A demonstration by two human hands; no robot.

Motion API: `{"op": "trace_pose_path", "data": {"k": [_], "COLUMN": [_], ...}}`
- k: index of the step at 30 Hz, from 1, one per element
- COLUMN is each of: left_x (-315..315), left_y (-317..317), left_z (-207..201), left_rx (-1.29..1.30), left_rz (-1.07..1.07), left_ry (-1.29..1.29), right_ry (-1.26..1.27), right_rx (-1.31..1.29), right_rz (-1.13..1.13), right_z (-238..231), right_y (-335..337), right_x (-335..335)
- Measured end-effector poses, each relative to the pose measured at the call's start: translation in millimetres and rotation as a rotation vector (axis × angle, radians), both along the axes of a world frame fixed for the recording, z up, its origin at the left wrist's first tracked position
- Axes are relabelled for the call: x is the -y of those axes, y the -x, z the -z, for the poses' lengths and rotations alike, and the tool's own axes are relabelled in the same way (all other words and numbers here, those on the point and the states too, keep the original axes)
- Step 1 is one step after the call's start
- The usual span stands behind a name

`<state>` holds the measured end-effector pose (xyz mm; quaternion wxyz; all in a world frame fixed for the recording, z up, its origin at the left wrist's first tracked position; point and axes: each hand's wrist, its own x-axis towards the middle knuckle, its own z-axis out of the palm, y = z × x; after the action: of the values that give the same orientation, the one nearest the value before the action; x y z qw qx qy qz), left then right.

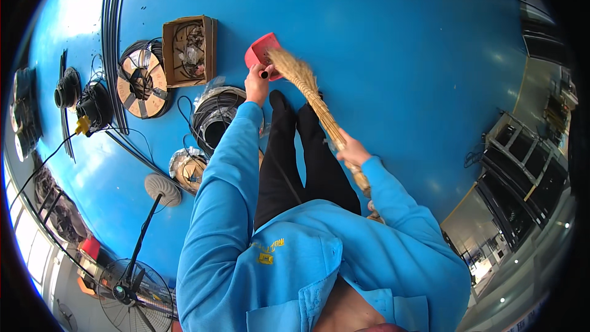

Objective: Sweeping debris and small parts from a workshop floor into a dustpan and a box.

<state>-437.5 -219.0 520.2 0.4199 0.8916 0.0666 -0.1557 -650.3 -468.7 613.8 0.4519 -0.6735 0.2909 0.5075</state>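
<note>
My left hand (256,88) is closed round the handle of a red dustpan (261,49), whose dark round handle end shows beside my fingers. In my right hand (353,149) is a straw broom (314,99), gripped low on its bound stalk. The broom slants up and to the left, and its frayed bristles meet the right side of the dustpan, hiding part of it. Whatever lies inside the pan is too small to make out.
An open cardboard box (211,55) of scraps stands left of the dustpan. Around it are a cable reel (128,80), coiled black cable (212,110) and long black strips (112,31) on the blue floor (393,43). A standing fan (132,292) is at lower left, racks (522,160) at right.
</note>
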Motion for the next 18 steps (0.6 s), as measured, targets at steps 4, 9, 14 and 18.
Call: {"op": "trace_pose_path", "data": {"k": [4, 9, 14, 18], "left_x": [-10, -10, -3, -1], "left_y": [3, 13, 20, 21], "left_z": [-2, -9, -7, 2], "left_rx": [0.006, 0.041, 0.062, 0.081], "left_rz": [-0.056, -0.178, -0.293, -0.352], "left_ry": [0.047, 0.098, 0.093, 0.067], "right_ry": [0.024, 0.161, 0.304, 0.294], "right_rx": [0.074, 0.186, 0.2, 0.237], "right_rz": [0.038, -0.024, -0.349, -0.667], "right_z": [-41, 2, 57, 51], "right_y": [-8, -64, -96, -62], "right_x": [27, 72, 68, 79]}}
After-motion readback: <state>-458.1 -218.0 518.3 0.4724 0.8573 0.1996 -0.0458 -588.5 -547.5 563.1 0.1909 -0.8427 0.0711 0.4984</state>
